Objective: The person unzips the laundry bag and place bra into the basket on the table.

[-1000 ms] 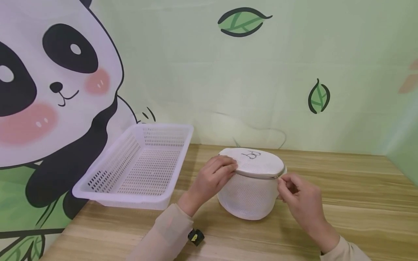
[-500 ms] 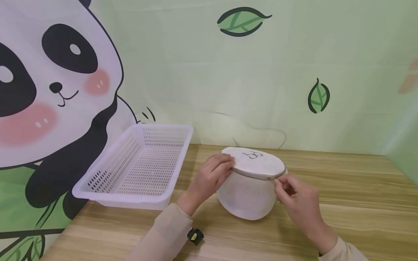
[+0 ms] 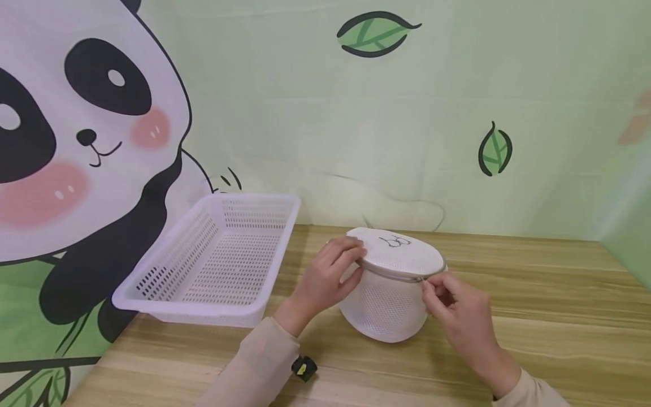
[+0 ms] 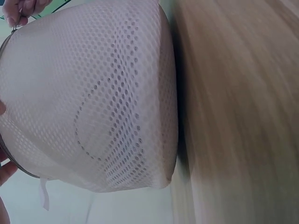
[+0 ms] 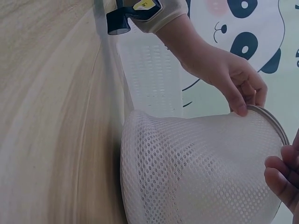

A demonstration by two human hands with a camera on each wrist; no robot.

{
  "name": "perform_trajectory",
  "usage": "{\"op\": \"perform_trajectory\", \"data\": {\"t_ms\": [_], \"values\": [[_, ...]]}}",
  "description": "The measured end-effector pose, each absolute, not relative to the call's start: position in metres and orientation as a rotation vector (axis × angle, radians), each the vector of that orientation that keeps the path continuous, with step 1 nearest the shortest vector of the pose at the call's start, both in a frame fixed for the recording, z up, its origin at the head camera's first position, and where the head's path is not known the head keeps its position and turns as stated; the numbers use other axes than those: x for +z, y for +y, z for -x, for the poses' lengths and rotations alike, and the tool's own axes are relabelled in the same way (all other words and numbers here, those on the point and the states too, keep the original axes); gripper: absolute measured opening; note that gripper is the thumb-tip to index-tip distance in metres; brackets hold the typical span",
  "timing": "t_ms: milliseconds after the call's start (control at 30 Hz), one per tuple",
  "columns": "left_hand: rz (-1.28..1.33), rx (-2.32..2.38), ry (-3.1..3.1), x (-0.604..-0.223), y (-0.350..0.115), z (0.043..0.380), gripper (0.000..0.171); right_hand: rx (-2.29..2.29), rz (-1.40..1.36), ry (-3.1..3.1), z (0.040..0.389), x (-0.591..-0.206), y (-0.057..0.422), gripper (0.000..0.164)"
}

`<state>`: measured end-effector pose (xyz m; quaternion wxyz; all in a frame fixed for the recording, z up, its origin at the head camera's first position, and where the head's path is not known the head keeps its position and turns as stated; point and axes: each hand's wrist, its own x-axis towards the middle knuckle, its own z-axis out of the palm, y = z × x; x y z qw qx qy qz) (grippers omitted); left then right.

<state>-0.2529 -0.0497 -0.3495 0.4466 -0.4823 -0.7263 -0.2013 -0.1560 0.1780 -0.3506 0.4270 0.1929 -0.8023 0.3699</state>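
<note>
Wood-grained tabletop [image 3: 554, 322] spreads beneath both hands. Nearest, beige sleeves [image 3: 267, 353] lead up to the fingers, and a small black device [image 3: 304, 368] with a yellow label sits at the left wrist, behind the left fingers. Ahead, the left hand [image 3: 325, 277] grips the rim of a white mesh bag [image 3: 389, 311], thumb low against its side and fingers laid on the edge of its lid [image 3: 407, 254]. Opposite, the right hand [image 3: 460, 316] has thumb and forefinger drawn close together, pinching the small zipper pull [image 4: 14, 29]. The bag stands upright between the two sets of fingers, base on the wood, its axis roughly vertical. Its lid faces up and slopes down toward the right fingers; as seen from the head, the oval's longer axis runs from beyond the left fingertips to just beside the right ones. From one hand to the other, a grey zipper [image 3: 389, 276] curves along the near edge, and a pair of dark rings is drawn on the lid beyond the fingers. A white fabric tab [image 4: 44, 193] hangs from the rim near the left fingers. Left of the left fingers, well apart, lies a slotted white basket [image 3: 188, 308]. Farthest off, behind all the fingers, rises a pale green backdrop [image 3: 295, 130] with a panda [image 3: 117, 186] and leaves [image 3: 373, 35].
</note>
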Motion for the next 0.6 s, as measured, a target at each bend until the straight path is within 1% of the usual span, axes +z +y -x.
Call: {"op": "perform_trajectory", "data": {"t_ms": [333,600], "values": [[1.232,-0.462,-1.825,-0.344,-0.043,0.243,0.044,0.904,-0.492,-2.004,0.154,-0.353,0.174,0.017],[1.244,-0.419,-1.753,-0.338,-0.031,0.228,0.04,0.886,-0.511,-2.001,0.152,-0.353,0.17,0.016]]}}
